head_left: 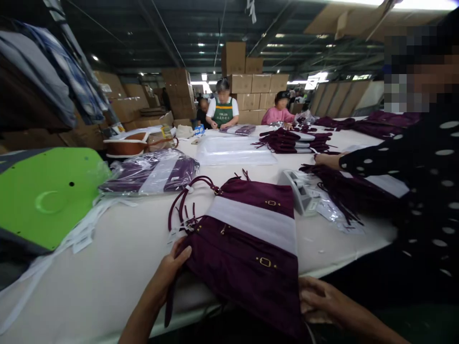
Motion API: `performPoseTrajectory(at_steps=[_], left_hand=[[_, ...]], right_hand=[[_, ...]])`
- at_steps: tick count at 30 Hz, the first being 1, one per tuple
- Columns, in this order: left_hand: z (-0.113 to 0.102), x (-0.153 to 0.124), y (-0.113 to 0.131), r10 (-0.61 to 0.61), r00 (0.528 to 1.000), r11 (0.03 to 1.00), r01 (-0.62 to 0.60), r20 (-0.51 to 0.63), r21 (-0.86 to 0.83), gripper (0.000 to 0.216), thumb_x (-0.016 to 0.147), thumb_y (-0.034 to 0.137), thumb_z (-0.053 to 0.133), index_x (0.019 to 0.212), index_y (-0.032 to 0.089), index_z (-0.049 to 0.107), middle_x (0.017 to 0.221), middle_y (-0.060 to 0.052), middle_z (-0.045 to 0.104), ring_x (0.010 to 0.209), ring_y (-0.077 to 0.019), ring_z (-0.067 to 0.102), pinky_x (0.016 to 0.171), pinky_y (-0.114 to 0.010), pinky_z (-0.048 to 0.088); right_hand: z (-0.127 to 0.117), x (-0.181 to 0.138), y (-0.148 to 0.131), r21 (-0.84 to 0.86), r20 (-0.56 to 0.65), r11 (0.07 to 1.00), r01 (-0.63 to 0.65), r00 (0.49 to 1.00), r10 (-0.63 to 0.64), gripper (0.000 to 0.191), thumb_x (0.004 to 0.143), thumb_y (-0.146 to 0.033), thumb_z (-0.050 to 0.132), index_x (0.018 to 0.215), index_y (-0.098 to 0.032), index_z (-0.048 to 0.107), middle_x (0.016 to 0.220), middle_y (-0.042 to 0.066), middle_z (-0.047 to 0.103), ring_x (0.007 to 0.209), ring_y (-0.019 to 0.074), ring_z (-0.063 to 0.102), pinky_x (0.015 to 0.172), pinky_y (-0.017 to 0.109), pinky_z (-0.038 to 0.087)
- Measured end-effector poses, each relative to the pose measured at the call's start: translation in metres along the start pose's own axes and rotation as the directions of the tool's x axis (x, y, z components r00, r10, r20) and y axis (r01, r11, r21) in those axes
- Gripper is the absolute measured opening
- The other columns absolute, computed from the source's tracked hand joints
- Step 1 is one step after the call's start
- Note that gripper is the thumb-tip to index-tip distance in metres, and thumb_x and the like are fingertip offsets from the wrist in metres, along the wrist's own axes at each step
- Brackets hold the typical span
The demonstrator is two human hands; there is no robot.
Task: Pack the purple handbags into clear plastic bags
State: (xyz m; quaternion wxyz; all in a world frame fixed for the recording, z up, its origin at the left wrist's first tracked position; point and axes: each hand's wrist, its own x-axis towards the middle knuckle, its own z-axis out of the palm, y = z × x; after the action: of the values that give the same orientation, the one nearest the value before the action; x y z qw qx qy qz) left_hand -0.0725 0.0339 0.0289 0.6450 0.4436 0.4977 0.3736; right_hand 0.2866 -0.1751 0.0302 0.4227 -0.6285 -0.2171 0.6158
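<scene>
A dark purple handbag [247, 253] with a white paper band across it lies flat at the near edge of the long white table [118, 258]. My left hand [172, 267] grips the bag's near left corner, thumb on top. At the bag's near right corner my right hand [319, 301] has its fingers curled over the edge. The bag's purple handles [186, 200] loop out to the left, with small white tags beside them.
A bagged purple handbag [150, 173] lies at the left middle, beside a green board [46, 191]. A tape dispenser [299, 191] stands right of my bag. A person in a dotted black sleeve [394, 157] handles purple straps at right. Two workers sit at the far end by stacked cartons [251, 86].
</scene>
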Motion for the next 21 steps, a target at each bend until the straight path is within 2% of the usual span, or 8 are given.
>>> performPoseTrajectory(at_steps=[3, 5, 8, 10, 13, 15, 17, 21], left_hand=[[0.002, 0.004, 0.004, -0.019, 1.0, 0.992, 0.018, 0.006, 0.127, 0.079, 0.07, 0.053, 0.08, 0.135, 0.019, 0.055, 0.133, -0.015, 0.065, 0.124, -0.0341, 0.061, 0.11, -0.048, 0.045], [0.002, 0.003, 0.004, 0.023, 0.999, 0.977, -0.03, 0.034, 0.21, 0.08, 0.071, 0.052, 0.08, 0.139, 0.02, 0.052, 0.14, -0.015, 0.06, 0.13, -0.0343, 0.056, 0.114, -0.049, 0.04], [0.001, -0.002, -0.003, 0.137, 0.99, 0.952, -0.141, 0.035, 0.272, 0.079, 0.07, 0.045, 0.082, 0.139, 0.021, 0.052, 0.151, -0.013, 0.05, 0.143, -0.0342, 0.04, 0.122, -0.048, 0.027], [0.0, -0.005, -0.011, 0.138, 0.99, 0.958, -0.135, 0.004, 0.254, 0.078, 0.068, 0.043, 0.082, 0.137, 0.02, 0.055, 0.155, -0.012, 0.045, 0.148, -0.0349, 0.032, 0.124, -0.047, 0.021], [-0.003, -0.001, -0.02, 0.113, 0.993, 0.964, -0.1, -0.039, 0.248, 0.078, 0.069, 0.043, 0.078, 0.138, 0.018, 0.054, 0.157, -0.013, 0.041, 0.15, -0.0344, 0.027, 0.125, -0.046, 0.016], [-0.007, 0.007, -0.016, 0.124, 0.992, 0.952, -0.108, -0.037, 0.288, 0.079, 0.07, 0.042, 0.074, 0.141, 0.016, 0.051, 0.156, -0.013, 0.044, 0.149, -0.0338, 0.029, 0.125, -0.045, 0.018], [-0.01, 0.018, -0.002, 0.144, 0.989, 0.933, -0.134, -0.006, 0.333, 0.077, 0.071, 0.038, 0.068, 0.142, 0.015, 0.049, 0.15, -0.013, 0.051, 0.145, -0.0341, 0.038, 0.122, -0.044, 0.026], [-0.018, 0.051, 0.045, 0.233, 0.967, 0.844, -0.255, 0.106, 0.472, 0.068, 0.076, 0.033, 0.058, 0.141, 0.014, 0.05, 0.138, -0.011, 0.062, 0.129, -0.033, 0.055, 0.112, -0.043, 0.039]], right_hand=[[-0.018, 0.007, -0.023, 0.018, -0.095, 0.999, 0.039, 0.995, -0.037, 0.052, 0.069, -0.058, 0.081, 0.102, -0.02, 0.072, 0.104, 0.012, 0.072, 0.09, 0.0234, 0.071, 0.083, 0.034, 0.057], [-0.023, 0.02, -0.04, 0.029, -0.131, 0.996, 0.087, 0.988, -0.082, 0.053, 0.071, -0.059, 0.08, 0.104, -0.018, 0.07, 0.108, 0.013, 0.072, 0.093, 0.0242, 0.071, 0.083, 0.035, 0.057], [-0.024, 0.048, -0.057, -0.013, -0.227, 0.992, 0.125, 0.966, -0.125, 0.058, 0.069, -0.059, 0.081, 0.107, -0.017, 0.065, 0.093, 0.011, 0.073, 0.079, 0.0247, 0.073, 0.071, 0.035, 0.059], [-0.023, 0.067, -0.062, -0.042, -0.263, 0.994, 0.103, 0.958, -0.111, 0.058, 0.068, -0.057, 0.082, 0.107, -0.018, 0.064, 0.082, 0.007, 0.073, 0.065, 0.0226, 0.071, 0.058, 0.033, 0.056], [-0.022, 0.088, -0.068, -0.026, -0.228, 0.998, 0.058, 0.972, -0.062, 0.052, 0.068, -0.052, 0.083, 0.104, -0.019, 0.067, 0.074, 0.005, 0.073, 0.056, 0.0202, 0.067, 0.048, 0.028, 0.051], [-0.019, 0.096, -0.071, 0.027, -0.175, 0.999, 0.045, 0.984, -0.039, 0.052, 0.066, -0.048, 0.086, 0.106, -0.019, 0.068, 0.079, 0.006, 0.075, 0.063, 0.0217, 0.07, 0.051, 0.029, 0.054], [-0.012, 0.098, -0.072, 0.102, -0.134, 0.993, 0.052, 0.99, -0.038, 0.056, 0.065, -0.044, 0.088, 0.111, -0.019, 0.067, 0.093, 0.009, 0.078, 0.076, 0.025, 0.073, 0.062, 0.033, 0.059], [0.022, 0.091, -0.059, 0.278, -0.188, 0.955, 0.105, 0.981, -0.053, 0.07, 0.062, -0.038, 0.09, 0.124, -0.019, 0.062, 0.115, 0.012, 0.075, 0.099, 0.0306, 0.072, 0.081, 0.038, 0.062]])
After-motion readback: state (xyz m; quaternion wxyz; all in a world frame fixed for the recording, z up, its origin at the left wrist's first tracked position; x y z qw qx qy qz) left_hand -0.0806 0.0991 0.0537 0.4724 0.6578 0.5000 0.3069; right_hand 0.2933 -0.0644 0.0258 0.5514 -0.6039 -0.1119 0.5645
